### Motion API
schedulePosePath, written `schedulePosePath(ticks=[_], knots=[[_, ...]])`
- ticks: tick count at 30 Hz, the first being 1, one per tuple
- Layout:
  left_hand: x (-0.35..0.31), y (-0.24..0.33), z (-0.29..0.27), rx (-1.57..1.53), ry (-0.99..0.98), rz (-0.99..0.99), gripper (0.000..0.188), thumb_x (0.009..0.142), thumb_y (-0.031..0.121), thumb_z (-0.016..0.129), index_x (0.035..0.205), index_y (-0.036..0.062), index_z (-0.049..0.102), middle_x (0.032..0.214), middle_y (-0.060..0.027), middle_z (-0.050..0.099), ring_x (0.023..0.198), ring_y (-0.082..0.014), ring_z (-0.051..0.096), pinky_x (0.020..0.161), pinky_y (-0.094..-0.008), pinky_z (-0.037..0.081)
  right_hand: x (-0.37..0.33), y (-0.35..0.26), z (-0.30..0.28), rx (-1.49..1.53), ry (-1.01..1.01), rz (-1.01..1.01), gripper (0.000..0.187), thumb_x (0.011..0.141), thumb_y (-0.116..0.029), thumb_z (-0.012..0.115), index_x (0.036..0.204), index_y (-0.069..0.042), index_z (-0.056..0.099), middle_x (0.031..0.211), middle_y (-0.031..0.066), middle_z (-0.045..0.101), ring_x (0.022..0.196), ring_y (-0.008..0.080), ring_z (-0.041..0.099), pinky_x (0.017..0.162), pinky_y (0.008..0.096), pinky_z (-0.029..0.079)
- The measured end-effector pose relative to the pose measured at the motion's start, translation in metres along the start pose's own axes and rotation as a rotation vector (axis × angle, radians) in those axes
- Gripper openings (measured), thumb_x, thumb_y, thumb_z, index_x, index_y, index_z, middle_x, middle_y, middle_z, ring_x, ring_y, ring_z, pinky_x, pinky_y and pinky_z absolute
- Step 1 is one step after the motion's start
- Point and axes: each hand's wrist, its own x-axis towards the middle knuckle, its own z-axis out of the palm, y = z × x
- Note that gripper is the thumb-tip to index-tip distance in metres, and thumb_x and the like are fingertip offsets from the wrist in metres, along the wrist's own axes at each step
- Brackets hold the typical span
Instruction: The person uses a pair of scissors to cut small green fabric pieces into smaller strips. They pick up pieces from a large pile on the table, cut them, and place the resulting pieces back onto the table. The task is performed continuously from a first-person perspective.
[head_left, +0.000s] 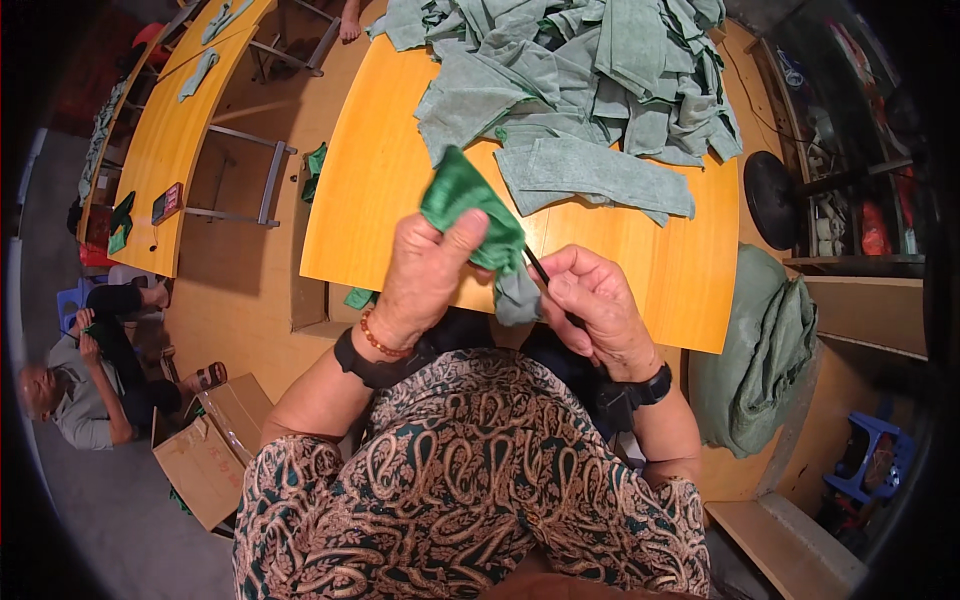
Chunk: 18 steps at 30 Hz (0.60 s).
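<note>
My left hand (425, 265) is closed on a shiny green fabric piece (455, 190), thumb on top, held up over the near edge of the table. The lower end of the piece shows a grey-green side and hangs bunched between my hands. In my right hand (597, 305) a thin black rod (537, 264) is pinched between thumb and fingers. The rod slants up and left to the fabric; whether its tip is inside or behind the cloth is hidden. Beyond my hands, flat grey-green fabric strips (600, 178) lie on the wooden table (370, 180).
A large heap of grey-green fabric pieces (570, 80) covers the table's far part. On the right stand a green sack (750, 350) and a shelf (860, 262). At left are another table (165, 150), a cardboard box (210, 455) and a seated person (85, 390) handling something green.
</note>
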Motion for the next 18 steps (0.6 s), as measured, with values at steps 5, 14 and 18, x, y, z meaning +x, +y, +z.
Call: schedulePosePath(ticks=[5, 14, 18], knots=[[0.003, 0.018, -0.006, -0.314, -0.018, -0.082, 0.017, 0.099, 0.016, 0.057, 0.102, 0.0002, 0.062, 0.088, -0.0112, 0.069, 0.072, -0.0177, 0.067, 0.061, -0.0292, 0.057, -0.017, -0.01, -0.014, -0.293, 0.021, -0.001, 0.018, 0.094, -0.007, 0.061, 0.108, 0.003, 0.061, 0.067, -0.0001, 0.059, 0.039, 0.0011, 0.038, 0.036, 0.0169, 0.028], [0.002, 0.025, 0.013, -0.418, -0.209, -0.081, 0.021, 0.092, 0.006, 0.061, 0.11, -0.0045, 0.061, 0.107, -0.0177, 0.064, 0.094, -0.0238, 0.067, 0.078, -0.0332, 0.058, 0.005, -0.027, -0.001, -0.176, 0.065, -0.199, 0.041, 0.086, -0.013, 0.072, 0.122, 0.002, 0.059, 0.101, 0.0031, 0.066, 0.082, 0.005, 0.059, 0.067, 0.0178, 0.045], [0.002, 0.012, 0.001, -0.356, -0.24, -0.044, 0.031, 0.091, 0.011, 0.063, 0.117, -0.0041, 0.057, 0.112, -0.0209, 0.063, 0.102, -0.028, 0.065, 0.087, -0.0386, 0.054, 0.005, -0.018, 0.003, -0.15, 0.022, 0.01, 0.035, 0.085, -0.012, 0.073, 0.116, 0.0, 0.062, 0.095, 0.0028, 0.067, 0.074, 0.0047, 0.059, 0.064, 0.0184, 0.045]])
